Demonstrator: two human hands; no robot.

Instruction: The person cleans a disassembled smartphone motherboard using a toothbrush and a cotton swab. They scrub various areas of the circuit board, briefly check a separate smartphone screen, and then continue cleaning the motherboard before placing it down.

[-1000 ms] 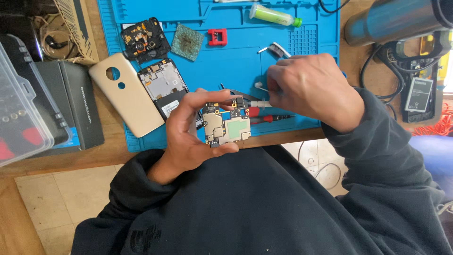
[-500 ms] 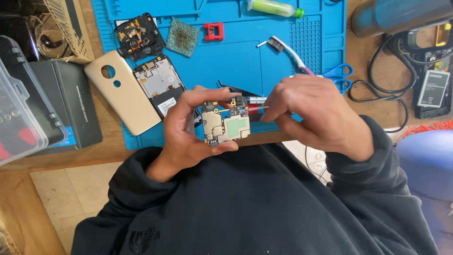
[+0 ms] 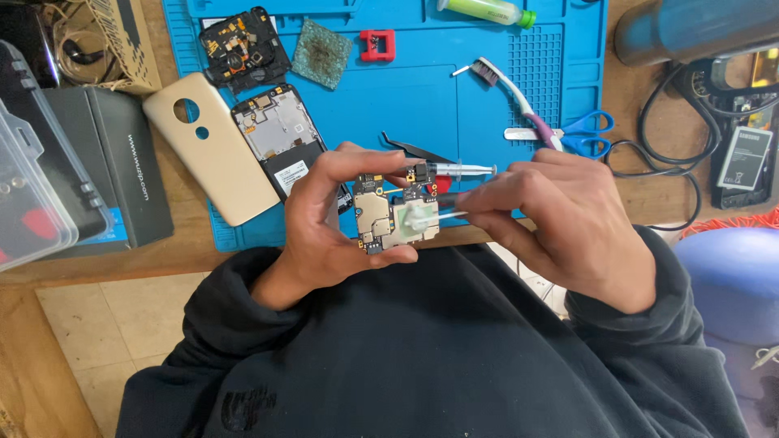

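My left hand [image 3: 324, 219] grips a small phone circuit board [image 3: 396, 215] by its edges, thumb below and fingers above, held over the near edge of the blue work mat [image 3: 487, 97]. My right hand [image 3: 560, 227] pinches a thin white swab stick [image 3: 434, 217] whose tip rests on the board's pale shield. Just behind the board on the mat lie black tweezers [image 3: 414, 149] and a small syringe [image 3: 458, 169].
On the mat lie a stripped phone body [image 3: 280, 138], a black inner frame [image 3: 239, 45], a green pad [image 3: 322, 53], a red clip [image 3: 378, 45], a brush [image 3: 511, 93], blue scissors [image 3: 580, 134] and a green tube [image 3: 487, 10]. A beige back cover [image 3: 209, 158], black box [image 3: 114, 162], clear case [image 3: 28, 203] and cables [image 3: 665, 154] surround it.
My right hand came down from the mat's right side to the board and now holds a white swab against it. The view shifted slightly; my left hand kept the board in place.
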